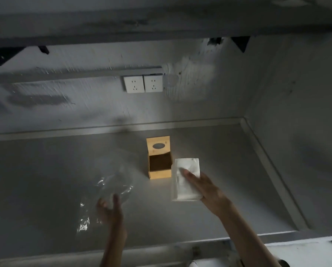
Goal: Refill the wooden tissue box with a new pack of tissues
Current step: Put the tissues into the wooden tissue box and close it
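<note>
The fingers (187, 175) of the right hand (203, 186) are lying long and nearly straight across the top of the white rectangular stack of unwrapped tissues (186, 180), wrapping it from the right; the thumb is hidden under or behind the stack, so the hand is clasping the stack rather than just resting on it, as far as the blur allows. The left hand (109, 211) is spread loosely, fingers parted and curled a little, touching or just letting go of the crumpled clear plastic wrapper (113, 187) that is lying on the grey countertop (45, 180); whether it is pinching the film I cannot tell.

The pale wooden tissue box (159, 158) is standing just left of the stack, its sliding lid with the oval slot (158, 145) pushed toward the wall so the dark cavity is showing. The stack is hovering beside the open box, almost touching its right wall, not yet inside.

The step in hand seems to be lowering the tissues into the cavity. To do it well, the person should be squaring the stack with the opening, squeezing it slightly so the soft sheets are not catching on the rim, and bringing the free left hand over to steady the light box, which could slide or tip. The loose top sheet needs keeping flat.
</note>
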`<state>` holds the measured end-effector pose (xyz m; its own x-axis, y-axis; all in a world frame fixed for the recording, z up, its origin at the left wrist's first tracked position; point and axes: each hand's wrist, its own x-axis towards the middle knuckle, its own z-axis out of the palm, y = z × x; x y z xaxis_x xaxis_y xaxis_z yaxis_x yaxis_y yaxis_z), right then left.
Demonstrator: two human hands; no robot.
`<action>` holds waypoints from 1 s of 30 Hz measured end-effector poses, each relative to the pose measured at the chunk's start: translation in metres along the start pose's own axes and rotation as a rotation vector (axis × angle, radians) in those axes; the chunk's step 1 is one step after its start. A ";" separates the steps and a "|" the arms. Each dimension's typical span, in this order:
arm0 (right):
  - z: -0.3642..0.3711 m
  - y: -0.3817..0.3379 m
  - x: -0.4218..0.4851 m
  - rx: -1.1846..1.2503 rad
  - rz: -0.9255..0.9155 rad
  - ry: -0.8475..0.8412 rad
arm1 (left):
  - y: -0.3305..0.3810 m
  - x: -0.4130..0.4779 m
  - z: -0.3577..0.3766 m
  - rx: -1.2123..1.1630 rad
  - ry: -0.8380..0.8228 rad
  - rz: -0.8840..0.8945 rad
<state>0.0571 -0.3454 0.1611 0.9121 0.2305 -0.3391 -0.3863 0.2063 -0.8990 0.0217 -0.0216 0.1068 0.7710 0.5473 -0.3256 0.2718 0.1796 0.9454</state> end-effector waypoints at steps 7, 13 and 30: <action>-0.019 -0.006 0.005 -0.282 0.039 -0.104 | 0.023 -0.102 0.170 -0.009 -0.726 -0.208; -0.049 -0.018 0.003 -0.300 0.036 -0.218 | 0.009 -0.110 0.192 -0.002 -0.735 -0.176; -0.052 -0.009 0.025 -0.242 0.151 -0.097 | 0.011 -0.074 0.186 0.116 -0.819 -0.155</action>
<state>0.0901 -0.3912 0.1462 0.8250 0.3338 -0.4560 -0.4616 -0.0676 -0.8845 0.0751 -0.2121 0.1395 0.8821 -0.2508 -0.3988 0.4323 0.0943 0.8968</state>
